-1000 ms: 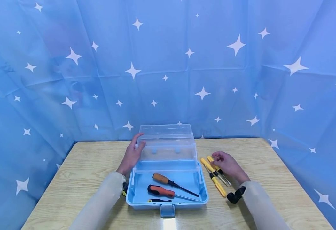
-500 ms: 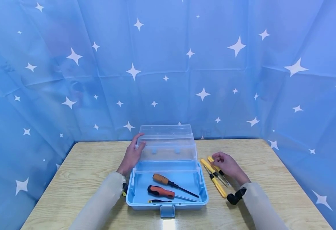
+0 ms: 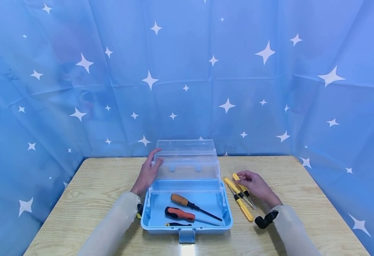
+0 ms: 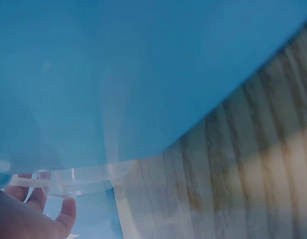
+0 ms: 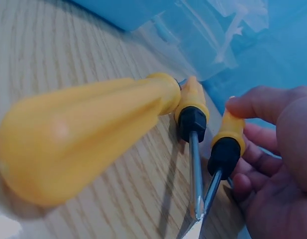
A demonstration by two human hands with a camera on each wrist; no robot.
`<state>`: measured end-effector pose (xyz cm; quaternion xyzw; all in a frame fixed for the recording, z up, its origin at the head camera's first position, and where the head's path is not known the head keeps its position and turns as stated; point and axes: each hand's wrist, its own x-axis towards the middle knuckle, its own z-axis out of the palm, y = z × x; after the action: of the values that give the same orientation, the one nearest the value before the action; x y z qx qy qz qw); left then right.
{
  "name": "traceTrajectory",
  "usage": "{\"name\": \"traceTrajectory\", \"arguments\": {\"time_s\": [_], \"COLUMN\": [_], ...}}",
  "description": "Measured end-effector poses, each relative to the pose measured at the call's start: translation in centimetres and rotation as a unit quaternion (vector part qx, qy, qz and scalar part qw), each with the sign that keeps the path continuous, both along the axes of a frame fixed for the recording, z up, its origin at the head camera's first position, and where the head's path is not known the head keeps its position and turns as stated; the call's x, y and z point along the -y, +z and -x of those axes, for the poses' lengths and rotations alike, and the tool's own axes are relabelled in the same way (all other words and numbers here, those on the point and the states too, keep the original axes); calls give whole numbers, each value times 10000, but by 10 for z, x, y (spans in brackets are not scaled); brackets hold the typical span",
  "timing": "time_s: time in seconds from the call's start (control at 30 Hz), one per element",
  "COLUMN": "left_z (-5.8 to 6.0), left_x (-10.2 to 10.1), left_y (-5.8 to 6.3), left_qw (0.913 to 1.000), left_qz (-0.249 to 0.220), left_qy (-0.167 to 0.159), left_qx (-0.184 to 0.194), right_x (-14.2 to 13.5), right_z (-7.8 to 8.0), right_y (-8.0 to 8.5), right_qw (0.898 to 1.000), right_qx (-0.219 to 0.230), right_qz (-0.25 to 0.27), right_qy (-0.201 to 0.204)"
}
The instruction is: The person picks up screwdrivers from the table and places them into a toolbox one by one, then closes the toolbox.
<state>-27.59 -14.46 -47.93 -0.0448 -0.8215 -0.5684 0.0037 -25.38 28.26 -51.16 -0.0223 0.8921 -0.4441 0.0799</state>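
My left hand (image 3: 146,176) grips the left edge of the clear raised lid (image 3: 187,171) of a light blue toolbox (image 3: 161,230), thumb in front and fingers behind. To the right of the box, my right hand (image 3: 258,186) pinches the yellow handle of the rightmost screwdriver (image 5: 232,125) between thumb and fingers. That screwdriver's metal shaft slants down close over the table. Beside it lie two more yellow-handled screwdrivers, one pointing toward me (image 3: 229,183) and one with its handle nearest me (image 3: 246,211).
Inside the toolbox are a brown-handled screwdriver (image 3: 178,199), a red-and-black one (image 3: 183,214) and a small black-and-yellow handle (image 3: 178,224) at the front wall. The wooden table (image 3: 94,199) meets a blue star-patterned curtain (image 3: 187,106) behind.
My right hand has shifted slightly right, and the pinched screwdriver's handle and tip have moved a little with it. The left hand keeps its grip on the lid.
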Motion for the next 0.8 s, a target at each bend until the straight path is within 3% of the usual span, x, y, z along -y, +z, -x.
{"name": "traceTrajectory", "arguments": {"time_s": [0.4,0.8], "left_z": [1,1], "left_x": [1,-1], "left_y": [-3,-2], "left_qw": [10000,10000], "left_qz": [12,-66], "left_qy": [-7,-48], "left_qx": [19,-31], "right_x": [-1,-6], "right_z": [-5,1], "right_y": [6,3], "right_qw": [9999,9991], "right_qx": [95,-339], "right_qz": [12,226], "right_qy": [-79,79]}}
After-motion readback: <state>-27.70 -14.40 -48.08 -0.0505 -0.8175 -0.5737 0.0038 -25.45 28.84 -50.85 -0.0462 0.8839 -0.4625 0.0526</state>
